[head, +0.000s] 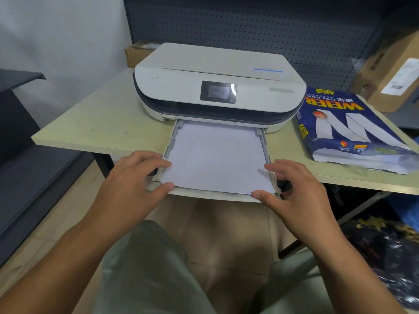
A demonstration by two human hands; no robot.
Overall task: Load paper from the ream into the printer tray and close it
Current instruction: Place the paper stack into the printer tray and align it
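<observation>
A white printer [217,87] sits on a pale table [95,123]. Its paper tray [212,195] is pulled out toward me past the table's front edge. A stack of white paper [215,157] lies in the tray. My left hand [133,177] touches the stack's near left corner, thumb at the front edge and fingers on the left side. At the near right corner my right hand [292,189] rests its thumb on the front edge, fingers spread by the tray's right rail. The opened blue ream [349,130] lies to the right of the printer.
A cardboard box [390,71] stands at the back right, another small box [136,55] behind the printer. A dark pegboard wall [249,23] is behind. Dark shelving [25,155] stands to the left. Black bags [385,250] lie on the floor at the right. My knees are under the tray.
</observation>
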